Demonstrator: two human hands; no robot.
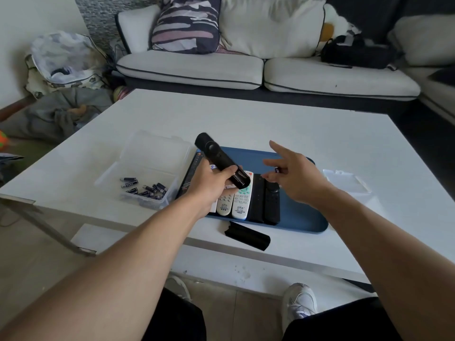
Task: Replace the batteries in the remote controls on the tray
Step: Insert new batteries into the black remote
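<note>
My left hand [209, 184] grips a black remote [219, 159] above the blue tray [300, 215], its back end with the uncovered battery bay turned toward me. My right hand [295, 174] hovers over the tray and pinches a small battery [277, 170] between thumb and finger, its other fingers spread. On the tray lie two white remotes [242, 201] and two black remotes [267, 203] side by side. The black battery cover [247, 235] lies on the table in front of the tray.
A clear plastic box [150, 173] left of the tray holds several dark batteries [145, 189]. A clear lid [346, 180] lies to the tray's right. The white table [270, 119] stands before a light sofa [246, 70]. My shoes show below the table edge.
</note>
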